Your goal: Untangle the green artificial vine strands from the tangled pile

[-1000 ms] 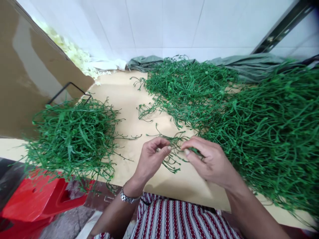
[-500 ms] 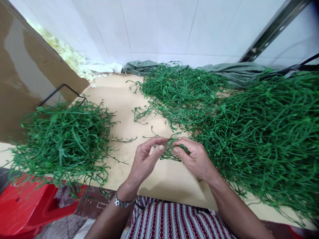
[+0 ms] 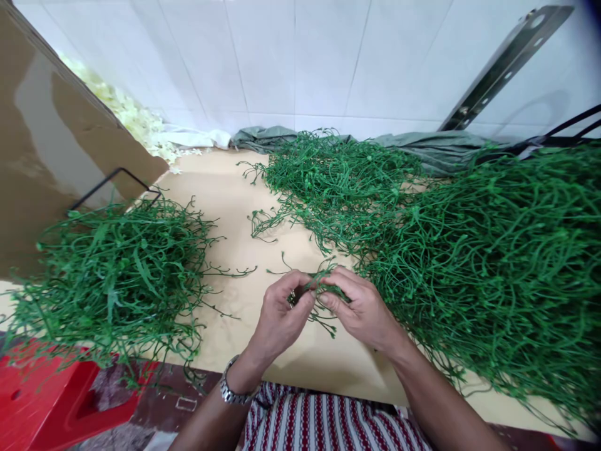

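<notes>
Over the table's near middle, my left hand pinches thin green plastic-looking stems between thumb and forefinger. My right hand grips the same small bunch from the other side, its thumb and fingers closed. The two hands nearly touch at the fingertips, and some stem ends stick out above and below them. To the right of my right hand lies a large heap of green stems with small bud-like tips. It runs into a looser heap at the back. Another pile of stems, with some leaf-like blades, lies left of my left hand.
A cardboard box stands at the left, with a thin black bent bar in front. Pale yellow pieces lie behind it. Grey-green cloth runs along the tiled wall. A red plastic stool is below the table's left edge.
My left fingers have closed from a loose, parted shape to a pinch on the stems. Both hands have come closer together, and the bunch now hangs lower between them.
</notes>
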The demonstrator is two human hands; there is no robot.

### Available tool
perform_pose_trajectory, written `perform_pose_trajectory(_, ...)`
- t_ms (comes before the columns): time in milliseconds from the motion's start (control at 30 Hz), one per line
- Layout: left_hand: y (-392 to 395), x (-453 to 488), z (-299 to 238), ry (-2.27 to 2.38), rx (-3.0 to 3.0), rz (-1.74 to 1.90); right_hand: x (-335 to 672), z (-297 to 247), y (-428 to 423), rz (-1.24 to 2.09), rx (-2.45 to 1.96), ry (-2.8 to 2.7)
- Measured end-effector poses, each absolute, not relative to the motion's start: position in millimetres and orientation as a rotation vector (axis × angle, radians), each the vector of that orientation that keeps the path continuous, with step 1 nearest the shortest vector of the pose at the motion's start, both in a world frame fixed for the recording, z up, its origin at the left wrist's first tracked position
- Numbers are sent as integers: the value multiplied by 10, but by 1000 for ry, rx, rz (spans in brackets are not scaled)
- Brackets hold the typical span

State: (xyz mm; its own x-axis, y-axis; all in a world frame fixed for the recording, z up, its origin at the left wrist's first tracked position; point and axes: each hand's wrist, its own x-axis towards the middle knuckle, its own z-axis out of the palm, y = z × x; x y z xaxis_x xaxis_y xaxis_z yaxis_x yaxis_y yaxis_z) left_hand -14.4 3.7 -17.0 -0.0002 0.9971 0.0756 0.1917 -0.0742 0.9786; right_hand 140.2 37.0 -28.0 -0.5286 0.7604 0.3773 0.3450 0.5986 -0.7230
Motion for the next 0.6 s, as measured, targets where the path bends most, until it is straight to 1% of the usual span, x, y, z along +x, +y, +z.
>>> perform_pose_trajectory(200, 45, -164, -98, 1280, 1526, 1134, 1392, -297, 379, 543, -880, -2250)
perform_pose_trajectory(367, 51, -187, -126, 1327, 1578, 1046, 1428, -288, 443, 145, -867, -2378)
perform_pose_trajectory(433, 48, -187, -157, 1347, 1524, 997, 1441, -282, 463, 37, -878, -2423)
perform_pose_trajectory(600, 54, -173, -183, 1332, 1404, 949, 1453, -280, 483, -41, -926, -2454)
